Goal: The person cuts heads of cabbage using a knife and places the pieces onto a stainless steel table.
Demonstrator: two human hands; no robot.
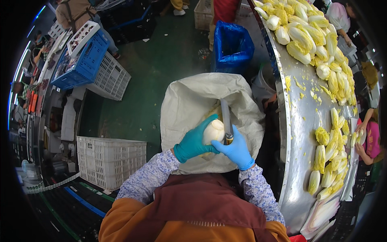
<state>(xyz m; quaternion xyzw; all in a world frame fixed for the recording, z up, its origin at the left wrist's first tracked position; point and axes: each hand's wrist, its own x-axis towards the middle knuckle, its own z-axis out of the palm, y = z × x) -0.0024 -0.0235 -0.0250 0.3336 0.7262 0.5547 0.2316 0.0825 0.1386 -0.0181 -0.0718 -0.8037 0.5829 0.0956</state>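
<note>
In a green glove, my left hand [194, 140] is wrapped round a napa cabbage [214, 131], its pale cut base turned up. My right hand [237, 150], in a blue glove, grips the handle of a knife [226, 115] whose broad blade points away from me, beside the cabbage. The right fingers also reach against the cabbage's near side. Both hands are over the opening of a large white woven sack [181, 101]. Some pale yellow leaf shows inside the sack, but most of its inside is hidden by the hands.
At right runs a metal table [298, 133] with piled napa cabbages [318, 36] and leaf scraps. Beyond the sack stands a bin with a blue liner [231, 48]. White crates [111, 161] and a blue crate [80, 64] are at left. Other people work on both sides.
</note>
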